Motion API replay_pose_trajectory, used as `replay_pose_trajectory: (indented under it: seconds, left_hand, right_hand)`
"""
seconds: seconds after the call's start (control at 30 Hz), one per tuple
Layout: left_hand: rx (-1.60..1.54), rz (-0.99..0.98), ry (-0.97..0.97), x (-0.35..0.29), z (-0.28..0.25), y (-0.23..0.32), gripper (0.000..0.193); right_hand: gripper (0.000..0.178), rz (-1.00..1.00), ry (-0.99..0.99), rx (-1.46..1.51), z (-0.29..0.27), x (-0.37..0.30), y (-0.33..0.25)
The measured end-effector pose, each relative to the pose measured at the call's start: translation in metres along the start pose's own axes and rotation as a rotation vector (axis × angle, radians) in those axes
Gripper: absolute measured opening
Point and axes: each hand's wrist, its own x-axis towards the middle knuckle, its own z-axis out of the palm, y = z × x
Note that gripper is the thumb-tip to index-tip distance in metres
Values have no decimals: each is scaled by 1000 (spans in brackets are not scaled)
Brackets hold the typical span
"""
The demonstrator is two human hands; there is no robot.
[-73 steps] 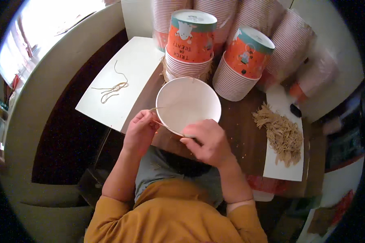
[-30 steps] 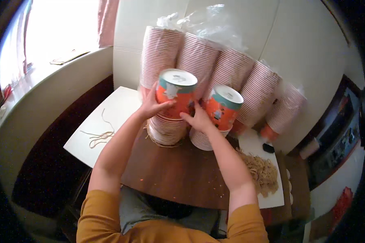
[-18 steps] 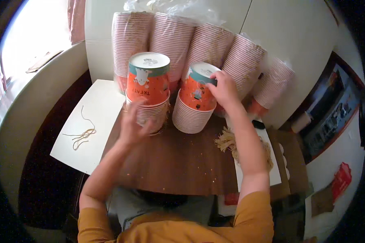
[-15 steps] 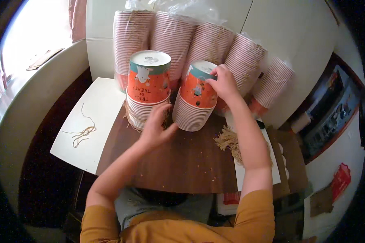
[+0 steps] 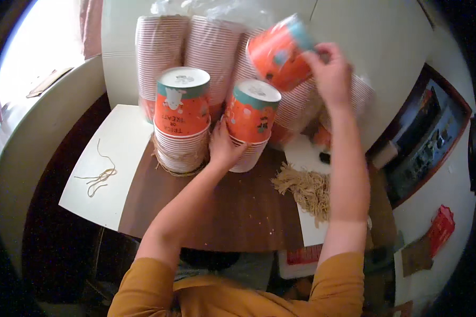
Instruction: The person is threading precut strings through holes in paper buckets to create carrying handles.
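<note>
My right hand (image 5: 330, 68) grips a single orange and teal paper bucket (image 5: 279, 55), lifted and tilted above the table and blurred by motion. My left hand (image 5: 228, 145) holds the left side of a shorter nested stack of paper buckets (image 5: 251, 116), upside down on the table, thumb across its front. To the left of that stack stands another upside-down stack (image 5: 182, 113), with a ghost figure on its top bucket and twine wound around its lower rims.
Tall plastic-wrapped bucket stacks (image 5: 161, 58) line the back by the wall. A bundle of twine (image 5: 307, 193) lies at the right of the brown table (image 5: 195, 224). Loose twine strands (image 5: 103, 177) lie on the white board (image 5: 98, 203) at left.
My right hand has pulled the top bucket off the right stack and raised it up and to the right. My left hand has moved right onto that stack.
</note>
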Motion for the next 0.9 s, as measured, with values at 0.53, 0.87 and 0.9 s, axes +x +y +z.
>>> replay_pose_trajectory:
  seconds: [0.53, 0.87, 0.9]
  left_hand:
    - [-195, 351, -297, -117, -144, 62, 20]
    - [-10, 295, -433, -132, -197, 46, 24]
    - [-17, 303, -441, -133, -197, 45, 24]
  right_hand:
    - [27, 1286, -250, 1032, -56, -367, -27]
    - [31, 807, -469, -326, -112, -255, 150]
    - [37, 807, -603, -411, -109, -256, 167]
